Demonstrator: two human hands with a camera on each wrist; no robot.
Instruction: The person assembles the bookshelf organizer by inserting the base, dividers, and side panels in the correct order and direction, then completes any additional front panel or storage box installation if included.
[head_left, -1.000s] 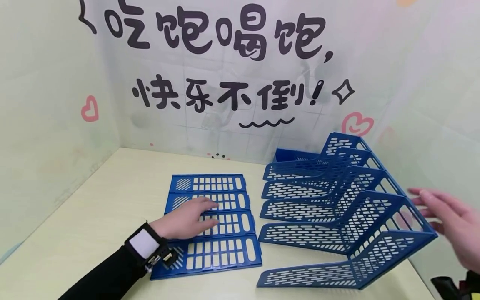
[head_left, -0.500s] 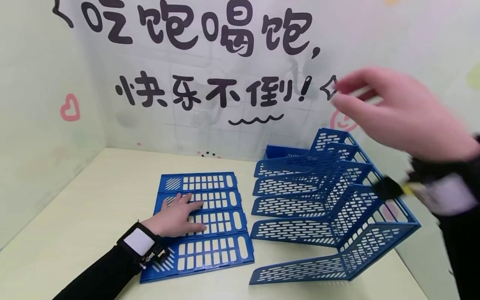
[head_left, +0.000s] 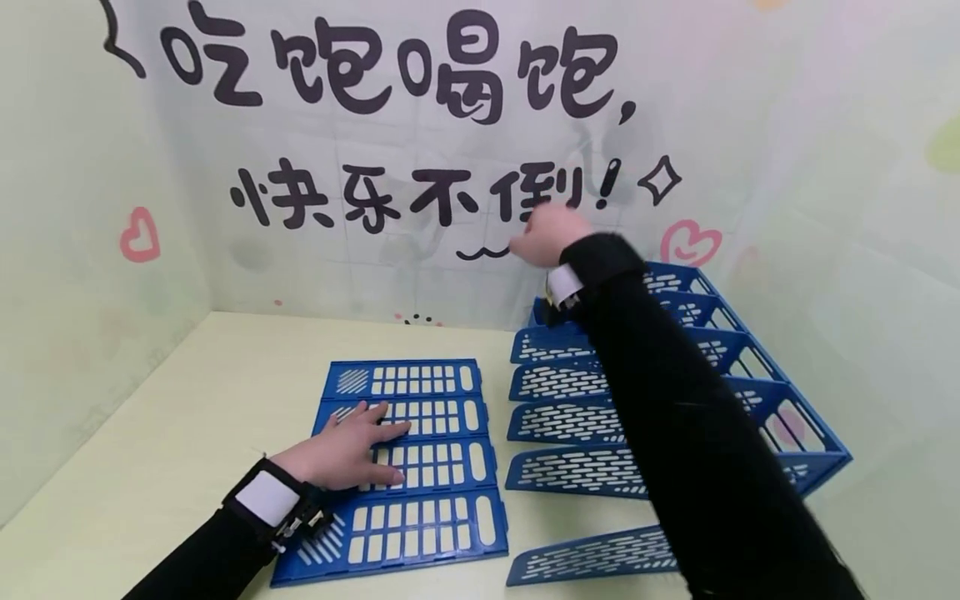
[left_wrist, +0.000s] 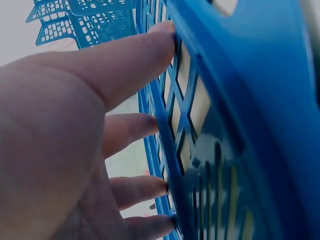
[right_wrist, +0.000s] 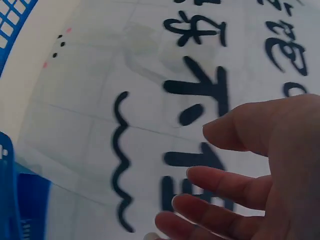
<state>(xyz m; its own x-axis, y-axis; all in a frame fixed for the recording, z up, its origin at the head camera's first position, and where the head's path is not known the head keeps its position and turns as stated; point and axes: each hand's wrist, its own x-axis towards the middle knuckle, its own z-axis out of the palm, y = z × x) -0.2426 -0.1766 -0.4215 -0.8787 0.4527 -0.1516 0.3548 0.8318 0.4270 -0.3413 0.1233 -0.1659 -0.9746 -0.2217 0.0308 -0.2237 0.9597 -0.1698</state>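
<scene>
My left hand point(head_left: 341, 450) rests with spread fingers on a flat blue slotted plastic panel point(head_left: 431, 492), made of several joined sections, lying on the table. In the left wrist view, the thumb and fingertips of that hand point(left_wrist: 65, 135) touch the panel's lattice point(left_wrist: 187, 107). My right hand point(head_left: 551, 235) is raised in the air at the back, in front of the wall. Seen from the right wrist, this hand point(right_wrist: 225, 190) has loosely bent fingers with nothing between them. Below the right arm stands a blue file rack point(head_left: 570, 471) with several slotted dividers, partly hidden by the sleeve.
Behind the rack sits a blue box-like piece point(head_left: 537, 312), also at the lower left of the right wrist view point(right_wrist: 34, 200). A white wall sheet point(head_left: 420, 283) with black lettering and pink hearts closes off the back of the pale table point(head_left: 225, 375).
The right hand has come from the rack's right side, up and across to the left, over the rack's back end. The left hand stays on the panel, its fingers spread slightly wider.
</scene>
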